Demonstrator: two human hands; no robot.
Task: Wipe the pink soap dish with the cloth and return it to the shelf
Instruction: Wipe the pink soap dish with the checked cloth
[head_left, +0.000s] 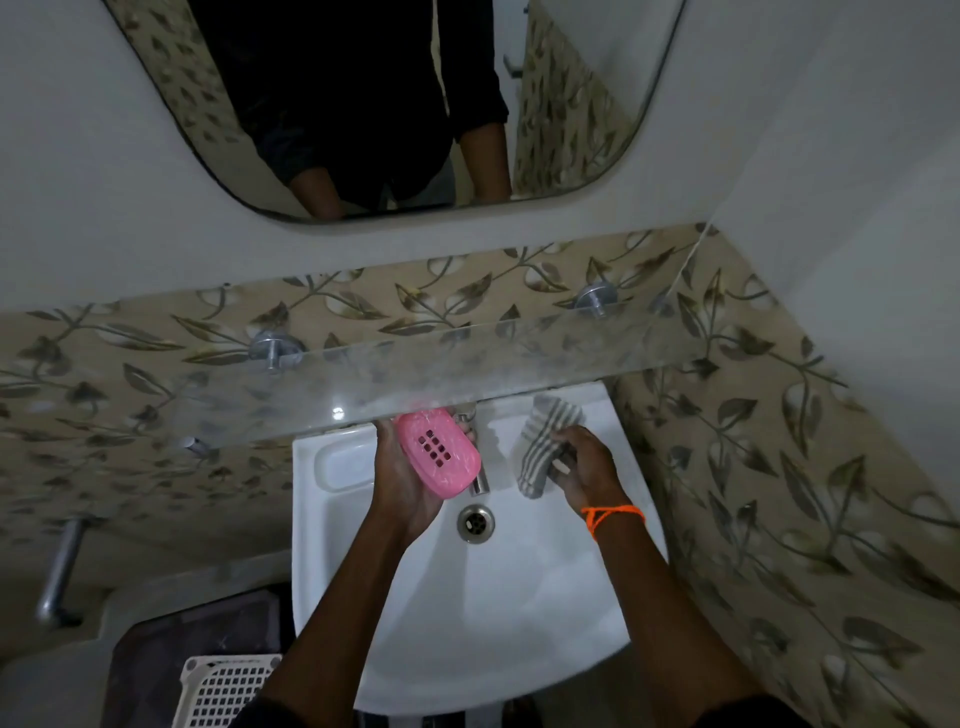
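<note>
Over the sink (519, 623), the left hand (402, 483) grips the dish (436, 452); the right hand (587, 467) clutches the cloth (540, 447), apart. Wiping seems pending: bring cloth to dish, below the shelf (519, 358).

A dim bathroom corner has plain white upper walls (831, 130) over a band of beige leaf-patterned tiles (753, 467), a rounded mirror (571, 104) above a white wash basin (467, 623), and a white slotted basket (228, 686) down at lower left.
</note>
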